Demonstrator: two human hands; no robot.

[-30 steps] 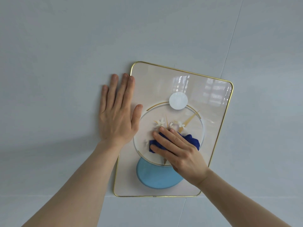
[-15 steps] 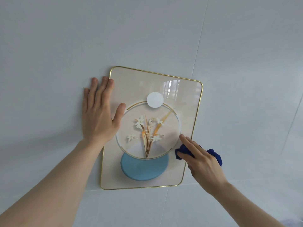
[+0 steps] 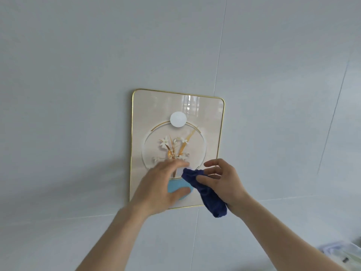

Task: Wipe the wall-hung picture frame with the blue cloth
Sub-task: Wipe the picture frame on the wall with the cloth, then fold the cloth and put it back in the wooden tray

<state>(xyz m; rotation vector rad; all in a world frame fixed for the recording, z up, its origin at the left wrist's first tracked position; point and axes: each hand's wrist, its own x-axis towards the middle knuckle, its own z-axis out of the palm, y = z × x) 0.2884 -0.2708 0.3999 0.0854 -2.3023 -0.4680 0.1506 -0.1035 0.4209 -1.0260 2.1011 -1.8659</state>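
The picture frame (image 3: 195, 106) hangs on the pale wall, gold-edged, showing flowers in a blue vase under a white disc. My right hand (image 3: 224, 184) holds the dark blue cloth (image 3: 207, 194) in front of the frame's lower right corner; the cloth hangs down from my palm, off the glass. My left hand (image 3: 162, 186) is blurred, fingers apart, in front of the frame's lower part, its fingertips right beside the cloth's upper end. Whether it touches the cloth I cannot tell.
The wall (image 3: 78, 94) is made of large pale panels with thin seams. At the bottom right corner lies a blurred clear plastic item (image 3: 343, 255).
My left hand left the frame's left edge and moved down and right toward the cloth. My right hand lifted the cloth off the glass. The view has pulled back from the wall.
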